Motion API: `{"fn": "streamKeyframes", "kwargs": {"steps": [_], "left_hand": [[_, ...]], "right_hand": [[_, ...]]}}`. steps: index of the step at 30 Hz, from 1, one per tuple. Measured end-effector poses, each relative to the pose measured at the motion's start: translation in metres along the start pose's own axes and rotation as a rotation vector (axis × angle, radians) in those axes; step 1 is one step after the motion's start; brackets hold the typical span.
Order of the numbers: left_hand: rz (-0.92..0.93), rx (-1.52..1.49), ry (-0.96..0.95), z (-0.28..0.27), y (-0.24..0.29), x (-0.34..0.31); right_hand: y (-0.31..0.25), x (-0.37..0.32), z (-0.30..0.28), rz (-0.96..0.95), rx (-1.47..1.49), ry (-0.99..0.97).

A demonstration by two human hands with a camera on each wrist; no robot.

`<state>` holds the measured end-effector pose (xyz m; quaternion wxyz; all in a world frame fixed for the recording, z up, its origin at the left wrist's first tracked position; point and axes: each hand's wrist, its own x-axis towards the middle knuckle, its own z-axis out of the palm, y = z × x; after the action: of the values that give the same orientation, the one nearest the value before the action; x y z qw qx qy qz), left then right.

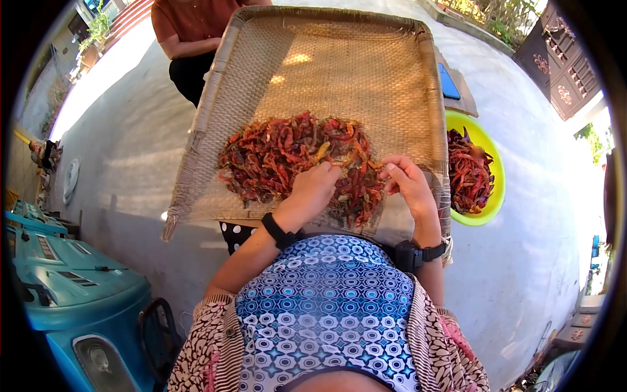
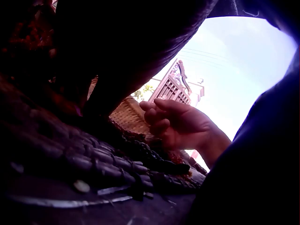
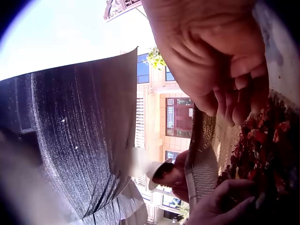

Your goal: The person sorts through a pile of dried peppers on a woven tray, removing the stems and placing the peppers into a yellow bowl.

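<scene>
A heap of dried chili peppers (image 1: 281, 150), mostly red with some brown and yellow, lies on the near half of a woven tray (image 1: 366, 72). My left hand (image 1: 317, 189) bends down into the heap's near side, fingers curled; its fingertips are hidden, and I cannot tell what they hold. To its right, my right hand (image 1: 410, 186) is raised at the heap's edge, thumb and forefinger pinching an orange-red dried chili (image 1: 375, 166). The left wrist view shows the right hand (image 2: 180, 126) side-on. In the right wrist view the left hand (image 3: 222, 201) reaches toward the peppers.
A yellow-green basin (image 1: 493, 189) of dark red chilies stands right of the tray. Behind it, a blue flat object (image 1: 449, 83) lies on cardboard. Another person (image 1: 196, 32) sits at the tray's far left. A teal machine (image 1: 85, 281) stands at the lower left.
</scene>
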<state>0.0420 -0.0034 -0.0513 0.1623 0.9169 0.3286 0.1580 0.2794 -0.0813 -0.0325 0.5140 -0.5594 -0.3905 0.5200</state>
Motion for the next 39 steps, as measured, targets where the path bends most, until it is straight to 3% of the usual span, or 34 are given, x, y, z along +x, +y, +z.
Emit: {"fn": "streamKeyframes", "kwargs": {"steps": [3,4,10,15,19,23,26,29,33,39], "left_hand": [[-0.003,-0.047,0.044,0.001,-0.001,0.000],[-0.014,-0.079,0.054,-0.001,0.002,0.001],[-0.006,-0.236,0.127,-0.016,0.014,0.005],[-0.067,-0.306,0.215,-0.009,0.012,0.005],[-0.081,-0.164,0.068,-0.011,0.008,0.002],[-0.081,-0.076,-0.031,-0.007,0.004,0.001],[-0.068,-0.078,-0.015,-0.006,0.003,0.002],[-0.054,-0.126,0.033,-0.006,0.003,0.003],[0.004,-0.204,0.113,-0.014,0.014,0.006],[-0.062,-0.316,0.041,-0.021,0.018,0.007]], "right_hand": [[0.008,0.005,0.018,-0.041,-0.165,-0.136],[0.009,0.006,0.023,-0.053,-0.329,-0.120],[0.004,0.004,0.037,-0.084,-0.493,-0.110],[0.006,0.003,0.033,-0.044,-0.346,-0.123],[0.005,0.004,0.007,-0.024,-0.260,0.043],[-0.002,0.006,-0.027,-0.165,0.151,0.393],[-0.007,0.003,-0.036,-0.222,0.656,0.507],[-0.007,0.001,-0.020,-0.113,0.285,0.396],[-0.006,-0.001,0.018,-0.080,-0.244,-0.113],[0.003,0.005,0.040,-0.141,-0.319,-0.168]]}}
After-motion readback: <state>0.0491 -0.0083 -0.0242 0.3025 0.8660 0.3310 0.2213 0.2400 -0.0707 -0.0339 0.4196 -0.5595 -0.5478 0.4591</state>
